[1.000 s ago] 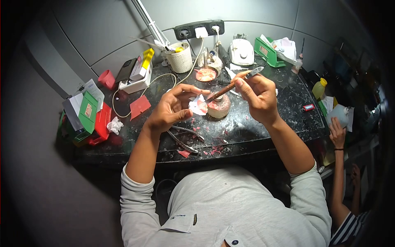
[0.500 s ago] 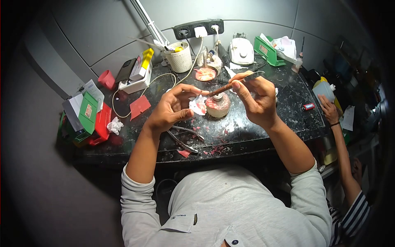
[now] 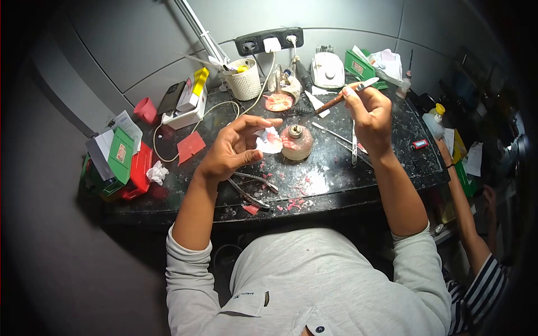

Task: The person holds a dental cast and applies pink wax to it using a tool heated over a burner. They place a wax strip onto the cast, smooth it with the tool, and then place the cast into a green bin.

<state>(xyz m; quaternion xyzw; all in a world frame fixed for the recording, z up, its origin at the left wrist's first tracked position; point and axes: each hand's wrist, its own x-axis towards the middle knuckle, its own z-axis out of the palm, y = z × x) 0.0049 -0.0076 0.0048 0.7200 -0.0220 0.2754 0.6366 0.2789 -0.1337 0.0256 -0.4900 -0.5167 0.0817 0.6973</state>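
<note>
My left hand (image 3: pixel 232 147) pinches a small white and pink piece (image 3: pixel 269 141) between thumb and fingers, just left of a round glass burner (image 3: pixel 296 143) with a metal neck. Whether a flame burns there cannot be made out. My right hand (image 3: pixel 370 117) grips a brown-handled tool (image 3: pixel 332 105), its thin end pointing down-left above the burner and its pale blade end sticking up past the fingers. Slim metal instruments (image 3: pixel 354 144) lie on the black worktop beneath my right hand.
Pink scraps (image 3: pixel 295 203) and curved metal pliers (image 3: pixel 250 191) lie near the front edge. A pink sheet (image 3: pixel 191 147), red bin (image 3: pixel 138 171), woven cup (image 3: pixel 244 82), white device (image 3: pixel 328 69) and red lighter (image 3: pixel 420 144) stand around. A co-worker's arm (image 3: pixel 464 210) reaches in at right.
My right hand has moved right and up with the tool, away from the white and pink piece, uncovering the burner's neck. The co-worker's hand has shifted beside the bottle at right.
</note>
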